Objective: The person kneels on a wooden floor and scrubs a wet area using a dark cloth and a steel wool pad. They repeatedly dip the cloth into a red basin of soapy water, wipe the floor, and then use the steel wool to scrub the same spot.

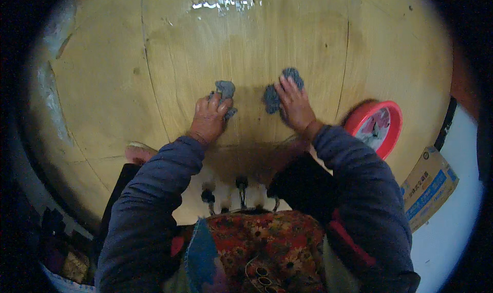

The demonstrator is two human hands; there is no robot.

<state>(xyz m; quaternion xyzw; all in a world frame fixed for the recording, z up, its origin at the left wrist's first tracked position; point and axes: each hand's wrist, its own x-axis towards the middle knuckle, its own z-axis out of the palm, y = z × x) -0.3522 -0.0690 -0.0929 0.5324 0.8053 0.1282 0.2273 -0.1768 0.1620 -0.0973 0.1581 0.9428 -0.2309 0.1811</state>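
My left hand [210, 117] is closed around a crumpled grey cloth [226, 88], pressed to the wet, yellowish wood-look floor [246, 58]. Parts of the cloth stick out above and beside the fingers. To the right, my right hand [295, 104] lies flatter, its fingers over a dark grey scrubbing pad or bunched cloth [291, 76], whose lobes show above and left of the fingers. A red plastic basin [396, 119] stands right of my right forearm, with whitish and pinkish contents that I cannot make out.
Light glints on wet floor at the top. A flattened cardboard piece [431, 189] with printing lies at the right on a pale surface. Below my hands are the metal legs of a seat [242, 194]. A pink shoe [138, 153] is at the left. Dark lines cross the floor.
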